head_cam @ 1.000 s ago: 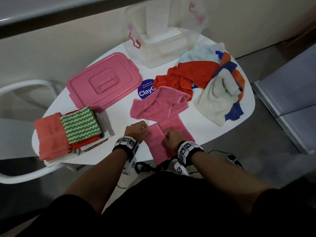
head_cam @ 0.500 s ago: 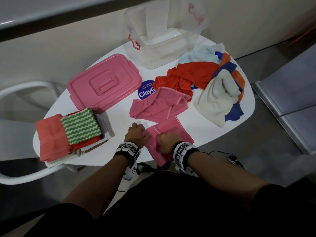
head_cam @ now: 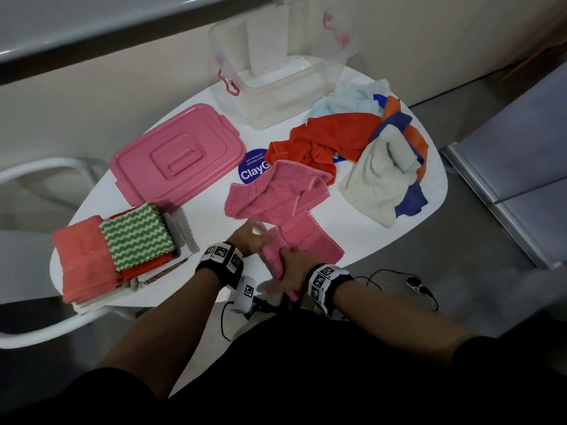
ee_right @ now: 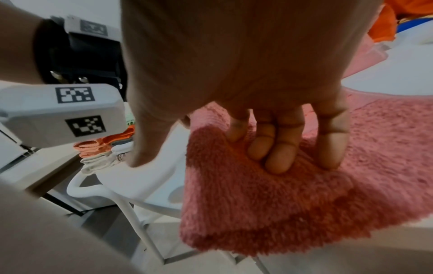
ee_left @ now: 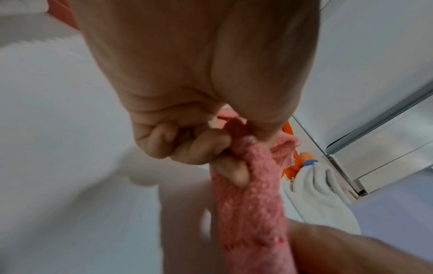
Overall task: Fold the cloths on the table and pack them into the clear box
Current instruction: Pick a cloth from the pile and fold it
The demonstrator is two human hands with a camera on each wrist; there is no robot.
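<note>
A pink cloth (head_cam: pixel 310 240) lies at the table's near edge, partly hanging over it. My left hand (head_cam: pixel 250 237) pinches its folded left edge; in the left wrist view the curled fingers (ee_left: pixel 199 148) hold the pink cloth (ee_left: pixel 253 204). My right hand (head_cam: pixel 291 268) grips the near part, its fingers (ee_right: pixel 281 148) curled into the pink cloth (ee_right: pixel 257 213). A second pink cloth (head_cam: pixel 276 191) lies crumpled just beyond. The clear box (head_cam: pixel 276 96) stands at the far edge, with a white cloth inside it.
A pink lid (head_cam: pixel 178 157) lies left of centre. A stack of folded cloths (head_cam: pixel 122 243) sits at the near left. A loose pile of red, white, blue and orange cloths (head_cam: pixel 368 148) covers the right side. A white chair frame (head_cam: pixel 36 170) stands to the left.
Both hands have drawn toward the near edge. The cloth's left side is now gathered into a narrow fold, and my right hand has slid down over the hanging part.
</note>
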